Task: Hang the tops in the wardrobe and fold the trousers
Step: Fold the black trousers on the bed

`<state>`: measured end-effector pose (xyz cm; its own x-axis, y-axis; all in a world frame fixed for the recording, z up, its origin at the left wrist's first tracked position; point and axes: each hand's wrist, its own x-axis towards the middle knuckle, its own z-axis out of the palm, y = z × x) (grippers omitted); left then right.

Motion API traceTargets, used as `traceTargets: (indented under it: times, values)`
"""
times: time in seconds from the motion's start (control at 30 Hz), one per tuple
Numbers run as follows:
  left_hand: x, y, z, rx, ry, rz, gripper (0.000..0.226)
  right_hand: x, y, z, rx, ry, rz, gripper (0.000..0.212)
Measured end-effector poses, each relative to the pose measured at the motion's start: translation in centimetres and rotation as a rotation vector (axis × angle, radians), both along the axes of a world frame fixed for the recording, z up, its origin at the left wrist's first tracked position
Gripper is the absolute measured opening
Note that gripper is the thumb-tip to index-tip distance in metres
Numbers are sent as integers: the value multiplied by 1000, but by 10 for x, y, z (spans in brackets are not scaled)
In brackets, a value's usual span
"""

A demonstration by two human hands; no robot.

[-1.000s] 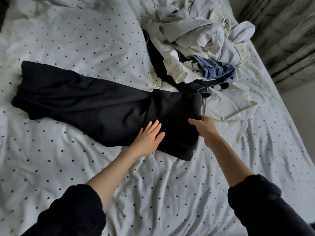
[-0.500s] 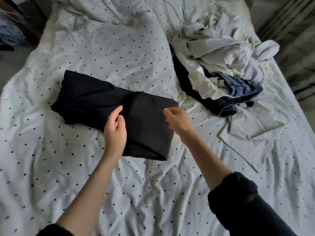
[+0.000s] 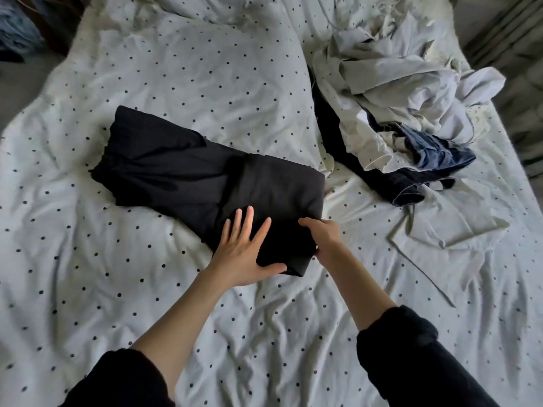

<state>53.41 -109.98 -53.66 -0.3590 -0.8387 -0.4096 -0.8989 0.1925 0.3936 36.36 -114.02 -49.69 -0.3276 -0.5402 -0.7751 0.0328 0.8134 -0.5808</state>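
Head view: black trousers [image 3: 205, 177], folded, lying mid-bed [image 3: 264, 333] on dotted cover. Left hand [image 3: 244, 251] flat, fingers spread, pressing near end. Right hand [image 3: 324, 240] gripping fold's right edge. Clothes pile [image 3: 405, 92] far right.

a bed covered by a white duvet with small dark dots [image 3: 182, 69] fills the view; patterned curtains [image 3: 511, 48] hang at upper right, grey floor [image 3: 20, 83] at left.

trousers [image 3: 188, 168]: black
bed cover [image 3: 205, 77]: white, small dark dots
heap of tops [image 3: 405, 83]: pale grey
denim garment [image 3: 435, 151]: blue
sleeves [image 3: 411, 365]: black
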Motion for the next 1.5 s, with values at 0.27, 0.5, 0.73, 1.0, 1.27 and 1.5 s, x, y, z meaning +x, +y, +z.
traceTargets:
  times: [0.27,0.5,0.73,1.0,1.27,1.5]
  values:
    - [-67,15,36,223,213,-129,119,-62,30,47,-106,295,7,11]
    - [-113,38,48,277,579,-3,110,-90,45,89,-148,490,25,15]
    - [-28,24,42,265,1104,939,25,10,-8,83,-409,284,426,29]
    - [43,7,48,-381,515,1120,52,9,12,18,-218,494,196,39]
    - [22,-30,7,-167,-94,71,61,7,12,-6,14,-186,13,26]
    - [55,-47,-4,-42,-119,38,58,23,-3,-6,-14,-260,25,24]
